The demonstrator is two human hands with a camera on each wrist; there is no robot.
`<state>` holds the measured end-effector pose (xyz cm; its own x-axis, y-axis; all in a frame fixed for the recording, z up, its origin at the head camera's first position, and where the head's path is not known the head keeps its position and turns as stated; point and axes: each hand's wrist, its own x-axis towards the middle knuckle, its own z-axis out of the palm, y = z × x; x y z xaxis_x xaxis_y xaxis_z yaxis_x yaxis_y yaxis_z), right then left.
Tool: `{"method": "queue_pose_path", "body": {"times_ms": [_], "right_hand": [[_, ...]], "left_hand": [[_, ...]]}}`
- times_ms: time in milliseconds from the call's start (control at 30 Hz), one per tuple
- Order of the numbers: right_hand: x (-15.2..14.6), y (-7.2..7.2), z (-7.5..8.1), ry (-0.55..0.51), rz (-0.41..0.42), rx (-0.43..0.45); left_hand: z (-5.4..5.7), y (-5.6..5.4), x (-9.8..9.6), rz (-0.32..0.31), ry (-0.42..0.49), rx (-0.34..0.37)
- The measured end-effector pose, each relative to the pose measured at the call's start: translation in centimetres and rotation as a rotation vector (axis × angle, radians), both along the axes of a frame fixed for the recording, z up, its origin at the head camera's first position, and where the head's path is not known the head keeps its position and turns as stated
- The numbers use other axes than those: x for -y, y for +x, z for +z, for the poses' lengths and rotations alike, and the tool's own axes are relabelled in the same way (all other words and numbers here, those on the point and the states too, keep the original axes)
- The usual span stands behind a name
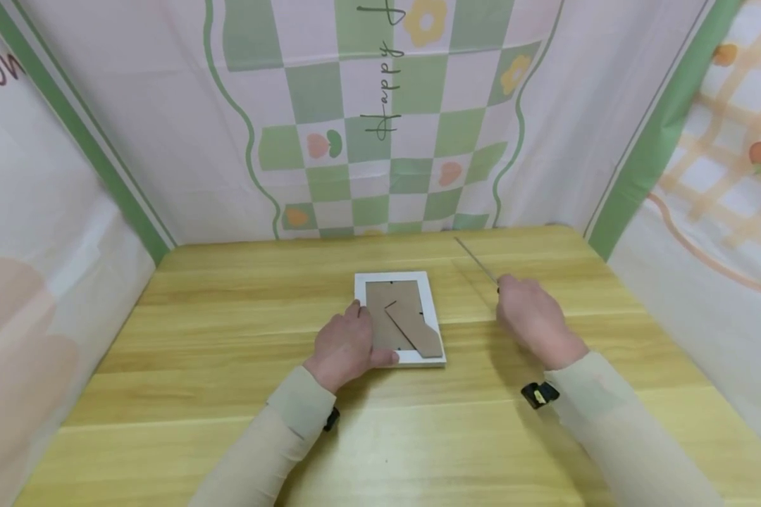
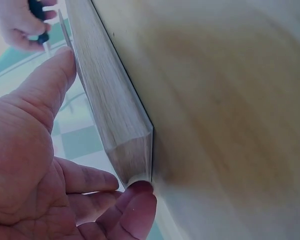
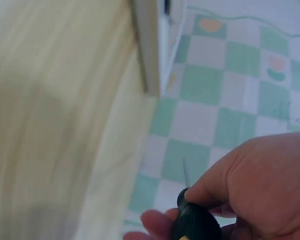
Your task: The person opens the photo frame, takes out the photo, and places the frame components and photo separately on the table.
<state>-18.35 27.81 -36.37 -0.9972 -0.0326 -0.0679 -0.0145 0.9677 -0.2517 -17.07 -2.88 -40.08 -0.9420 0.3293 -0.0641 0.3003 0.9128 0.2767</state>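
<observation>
A white picture frame [image 1: 429, 303] lies face down on the table, its brown backing board [image 1: 409, 292] and fold-out stand [image 1: 412, 329] facing up. My left hand [image 1: 342, 345] grips it at the near left, with the thumb over the near edge and fingers along the left side. In the left wrist view, a fingertip touches the corner of the frame [image 2: 105, 85]. To the right of the frame, my right hand [image 1: 535, 317] holds a screwdriver [image 1: 477, 260], its thin shaft pointing away and to the left. The dark handle [image 3: 195, 220] shows in the right wrist view.
The wood-grain table [image 1: 228, 296] meets a checked cloth backdrop [image 1: 368, 141] at its far edge. Printed cloth also hangs at the left and right sides. Black wrist devices [image 1: 539, 394] sit at both cuffs.
</observation>
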Motion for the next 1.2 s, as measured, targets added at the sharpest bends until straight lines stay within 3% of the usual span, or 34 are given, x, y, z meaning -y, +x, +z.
{"method": "queue_pose_path", "body": {"times_ms": [467, 700, 1000, 1200], "right_hand": [[3.6, 1.7, 1.9, -0.038, 0.157, -0.091], [4.7, 2.9, 1.7, 0.053, 0.253, -0.149], [5.7, 3.4, 0.9, 0.101, 0.263, -0.194], [6.3, 3.3, 0.2, 0.119, 0.229, -0.156]], "left_hand": [[-0.2, -0.9, 0.0, -0.026, -0.024, -0.013], [-0.1, -1.3, 0.1, -0.033, -0.036, 0.002], [-0.3, -1.5, 0.0, -0.033, -0.071, 0.005], [-0.3, -1.5, -0.2, -0.025, -0.087, 0.016]]}}
